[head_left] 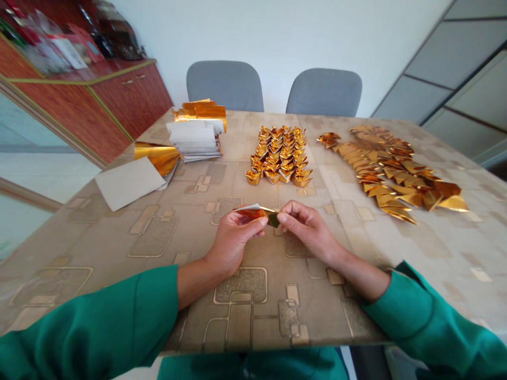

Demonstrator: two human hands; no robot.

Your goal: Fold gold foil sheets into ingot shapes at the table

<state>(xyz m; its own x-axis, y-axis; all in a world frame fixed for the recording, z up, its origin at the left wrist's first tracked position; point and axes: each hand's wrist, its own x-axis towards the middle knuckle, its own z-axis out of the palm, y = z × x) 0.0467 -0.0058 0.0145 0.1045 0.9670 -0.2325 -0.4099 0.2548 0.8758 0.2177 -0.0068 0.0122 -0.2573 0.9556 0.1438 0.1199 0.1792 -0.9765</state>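
Between my two hands, above the near middle of the table, is a small folded piece of gold paper (271,218) with a pale inner side showing. My left hand (237,235) pinches its left end between thumb and fingers. The right end is gripped by the thumb and fingertips of my right hand (307,227). Just beyond my hands, rows of folded gold paper ingots (279,155) stand close together. To the right lies a spread of flat folded gold paper pieces (392,169), overlapping one another.
A patterned cloth covers the table (158,295). At the back left are a stack of white-backed gold sheets (194,140) and a loose white sheet (129,182). Two grey chairs (224,84) stand at the far edge. A reddish wooden cabinet (122,100) is beyond the left side.
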